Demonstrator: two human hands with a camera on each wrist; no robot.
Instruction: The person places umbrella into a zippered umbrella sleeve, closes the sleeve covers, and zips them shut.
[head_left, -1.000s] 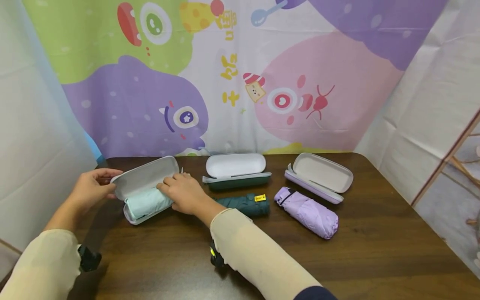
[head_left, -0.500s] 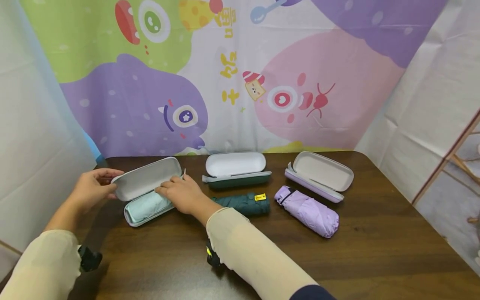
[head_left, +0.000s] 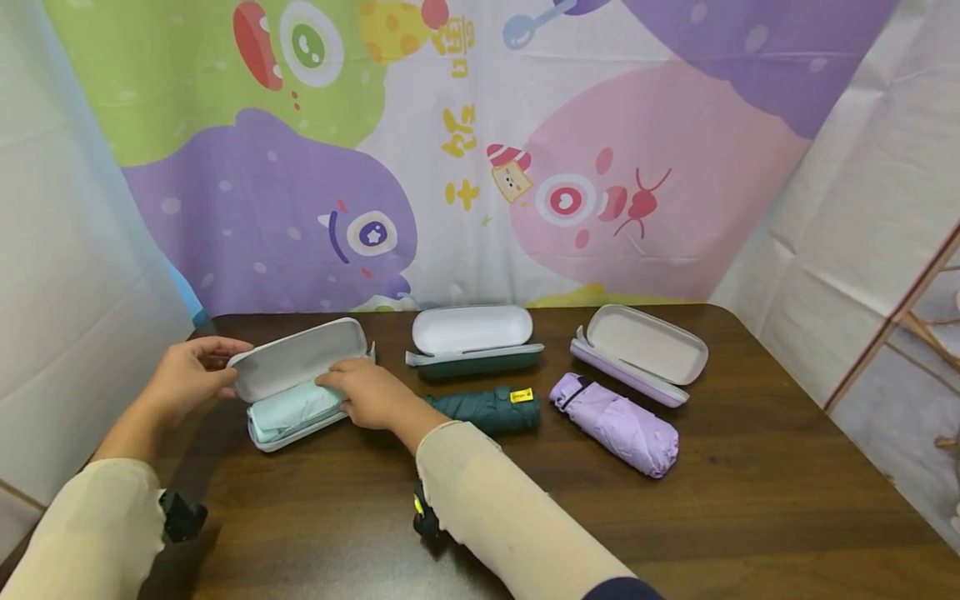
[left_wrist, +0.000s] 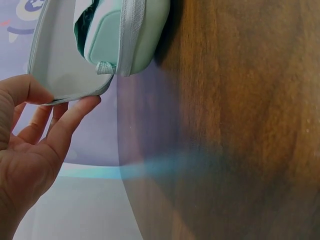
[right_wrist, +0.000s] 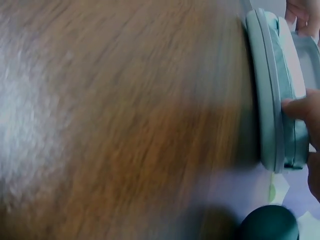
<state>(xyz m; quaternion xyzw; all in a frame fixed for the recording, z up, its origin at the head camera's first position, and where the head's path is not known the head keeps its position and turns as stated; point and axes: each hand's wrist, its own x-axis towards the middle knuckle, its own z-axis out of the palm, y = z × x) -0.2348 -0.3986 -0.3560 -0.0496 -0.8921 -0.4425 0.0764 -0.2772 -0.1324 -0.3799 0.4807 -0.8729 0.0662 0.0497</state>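
In the head view a mint folding umbrella [head_left: 294, 409] lies in the lower half of a pale mint zip case [head_left: 279, 446], whose lid [head_left: 300, 360] stands raised behind it. My left hand [head_left: 191, 371] pinches the left end of the lid, thumb and fingers on its rim in the left wrist view. My right hand [head_left: 371, 394] holds the umbrella's right end, covering that part. The right wrist view shows the thumb [right_wrist: 297, 107] against the umbrella's side, just above the case's zip edge.
A dark green umbrella [head_left: 487, 410] lies before an open dark green case [head_left: 480, 362]. To the right, a lilac umbrella [head_left: 617, 427] lies in front of an open lilac case [head_left: 628, 373]. A printed cloth [head_left: 457, 250] hangs behind the brown table [head_left: 360, 517].
The umbrella has settled lower into the case than one second ago. The lid's top has dipped slightly, and my right hand's fingers have shifted down a little; the left keeps its hold.
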